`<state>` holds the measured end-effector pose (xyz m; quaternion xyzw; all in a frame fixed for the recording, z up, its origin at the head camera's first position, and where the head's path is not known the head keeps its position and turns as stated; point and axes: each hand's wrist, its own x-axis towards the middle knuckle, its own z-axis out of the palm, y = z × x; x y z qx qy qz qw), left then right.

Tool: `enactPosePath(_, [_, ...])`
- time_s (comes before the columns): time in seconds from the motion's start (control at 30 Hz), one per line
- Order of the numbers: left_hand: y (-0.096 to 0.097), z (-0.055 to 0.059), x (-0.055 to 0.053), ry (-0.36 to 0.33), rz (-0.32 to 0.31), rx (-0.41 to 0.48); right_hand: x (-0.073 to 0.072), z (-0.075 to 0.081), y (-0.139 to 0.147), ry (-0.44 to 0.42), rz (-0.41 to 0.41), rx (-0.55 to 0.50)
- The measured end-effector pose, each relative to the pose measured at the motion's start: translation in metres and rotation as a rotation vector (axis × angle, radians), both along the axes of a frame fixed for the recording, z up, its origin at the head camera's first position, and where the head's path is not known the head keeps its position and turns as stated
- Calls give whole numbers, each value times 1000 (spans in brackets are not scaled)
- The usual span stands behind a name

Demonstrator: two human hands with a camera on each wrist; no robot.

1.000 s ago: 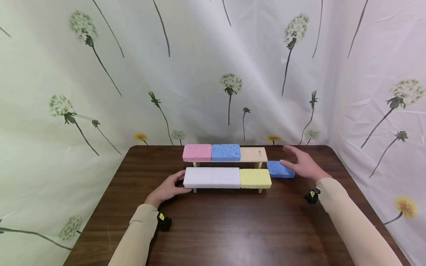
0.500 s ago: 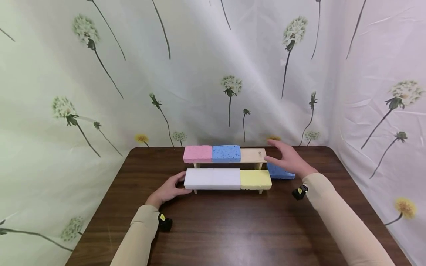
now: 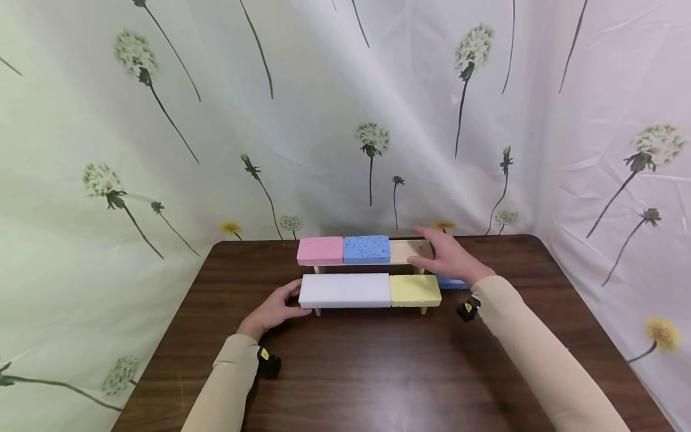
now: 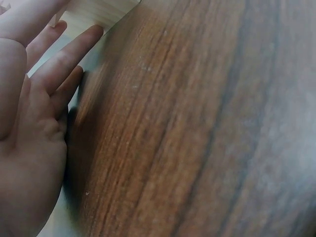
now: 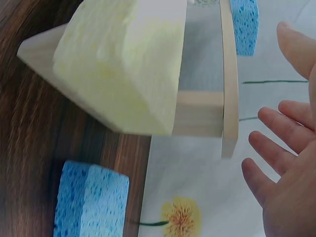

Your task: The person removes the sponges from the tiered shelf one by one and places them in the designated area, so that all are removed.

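On the table stands a two-tier light-wood rack. Its front tier bears white sponge blocks and a yellow sponge. A pink sponge and a blue sponge lie on the back tier, whose right end is bare wood. My left hand rests at the front tier's left end, thumb at the front, fairly straight fingers near the wood. My right hand hovers over the back tier's right end, fingers spread, holding nothing. Another blue sponge lies on the table, partly hidden behind the right wrist.
The dark brown wooden table extends in front of the rack and to both sides. Behind it hangs a pale curtain with a dandelion print. Each wrist carries a small black camera, such as the left camera.
My right hand has moved left, from above the loose blue sponge to the back tier's bare end. My left hand and the sponges stay where they were.
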<state>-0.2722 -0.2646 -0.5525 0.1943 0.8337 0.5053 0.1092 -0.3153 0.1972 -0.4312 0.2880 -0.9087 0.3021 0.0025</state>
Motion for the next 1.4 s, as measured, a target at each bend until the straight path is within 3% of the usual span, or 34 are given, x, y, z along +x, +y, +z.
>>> enactPosePath(0.5, [0, 1, 0, 0, -6, 0, -8, -7, -34, -43, 29, 19])
enactPosePath(1.4, [1, 1, 0, 5, -7, 19, -14, -9, -58, -65, 33, 62])
